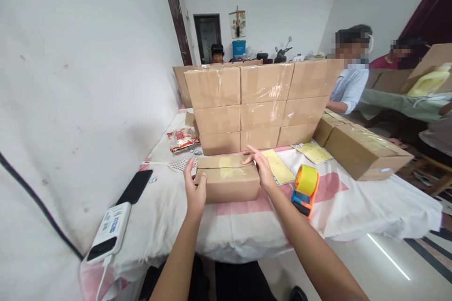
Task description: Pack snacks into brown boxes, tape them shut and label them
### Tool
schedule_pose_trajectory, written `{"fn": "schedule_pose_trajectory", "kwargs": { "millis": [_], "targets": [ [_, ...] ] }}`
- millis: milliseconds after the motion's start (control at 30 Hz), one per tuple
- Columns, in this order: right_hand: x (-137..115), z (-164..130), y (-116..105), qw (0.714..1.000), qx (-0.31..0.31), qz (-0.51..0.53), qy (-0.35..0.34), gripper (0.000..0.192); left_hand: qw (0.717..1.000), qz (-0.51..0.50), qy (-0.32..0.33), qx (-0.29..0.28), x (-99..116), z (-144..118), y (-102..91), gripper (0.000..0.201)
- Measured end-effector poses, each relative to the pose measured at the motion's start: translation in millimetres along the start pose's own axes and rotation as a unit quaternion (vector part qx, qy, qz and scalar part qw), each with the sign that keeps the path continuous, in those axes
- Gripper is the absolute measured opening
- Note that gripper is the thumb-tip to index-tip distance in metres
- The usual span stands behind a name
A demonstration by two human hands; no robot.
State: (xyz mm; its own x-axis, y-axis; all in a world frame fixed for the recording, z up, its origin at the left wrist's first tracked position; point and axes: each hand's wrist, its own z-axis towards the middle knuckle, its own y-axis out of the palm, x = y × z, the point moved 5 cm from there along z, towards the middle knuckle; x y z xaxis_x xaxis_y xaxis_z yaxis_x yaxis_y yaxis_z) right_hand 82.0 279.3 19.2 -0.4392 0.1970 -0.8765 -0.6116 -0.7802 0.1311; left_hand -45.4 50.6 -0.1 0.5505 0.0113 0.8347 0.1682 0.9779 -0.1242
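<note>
A small closed cardboard box (231, 189) lies on the cloth-covered table in front of me, a strip of tape across the middle of its top seam. My left hand (195, 188) holds the box's left end, thumb at the front corner and fingers along the side. At the opposite end, my right hand (259, 164) rests against the upper right edge, its fingers stretched out over the top flap. An orange and blue tape dispenser (304, 190) with a yellow roll sits to the right of my right forearm.
Stacked taped boxes (261, 103) rise behind. More boxes (367, 148) lie at right, near yellow sheets (280, 167). On the left are a red snack packet (182, 139), a fly swatter (180, 164), a black phone (136, 186) and a white power bank (110, 230). Other people (353, 82) sit beyond.
</note>
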Motion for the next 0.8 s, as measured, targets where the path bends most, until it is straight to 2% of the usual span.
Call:
{"fn": "schedule_pose_trajectory", "kwargs": {
  "millis": [100,167,233,300,367,467,533,600,667,700,733,800],
  "targets": [
    [1,-15,-4,0.999,0.012,-0.037,-0.023,0.039,0.983,0.121,0.136,-0.03,20,-2,1.6,0.033],
    [4,-20,-8,0.999,0.018,-0.037,-0.023,0.036,0.95,0.202,0.222,-0.091,36,-10,10.6,0.03],
    [8,-21,-8,0.999,0.02,-0.035,-0.026,0.035,0.915,0.258,0.272,-0.148,48,-20,21.4,0.032],
    [10,-19,-6,0.999,0.019,-0.04,-0.032,0.035,0.895,0.296,0.281,-0.178,57,-28,30.5,0.038],
    [8,-20,-1,0.998,0.012,-0.049,-0.036,0.035,0.89,0.32,0.267,-0.185,62,-31,36.3,0.041],
    [-15,-37,-5,0.992,0.053,-0.092,-0.072,0.033,0.89,0.328,0.25,-0.194,64,-30,40.1,0.043],
    [-44,-65,-25,0.971,0.144,-0.138,-0.128,0.029,0.89,0.327,0.251,-0.197,64,-29,39.8,0.042],
    [-71,-106,-57,0.93,0.262,-0.18,-0.182,0.024,0.89,0.325,0.257,-0.193,63,-30,38.5,0.042],
    [-83,-146,-97,0.887,0.365,-0.207,-0.192,0.026,0.89,0.323,0.267,-0.179,62,-32,37.2,0.043],
    [-80,-160,-116,0.88,0.394,-0.209,-0.166,0.032,0.891,0.323,0.272,-0.169,61,-33,36.8,0.044],
    [-73,-169,-135,0.885,0.403,-0.197,-0.126,0.041,0.89,0.323,0.277,-0.163,60,-35,37.0,0.045],
    [-50,-171,-162,0.92,0.369,-0.128,-0.033,0.057,0.888,0.325,0.286,-0.155,58,-38,38.1,0.047]
  ]
}}
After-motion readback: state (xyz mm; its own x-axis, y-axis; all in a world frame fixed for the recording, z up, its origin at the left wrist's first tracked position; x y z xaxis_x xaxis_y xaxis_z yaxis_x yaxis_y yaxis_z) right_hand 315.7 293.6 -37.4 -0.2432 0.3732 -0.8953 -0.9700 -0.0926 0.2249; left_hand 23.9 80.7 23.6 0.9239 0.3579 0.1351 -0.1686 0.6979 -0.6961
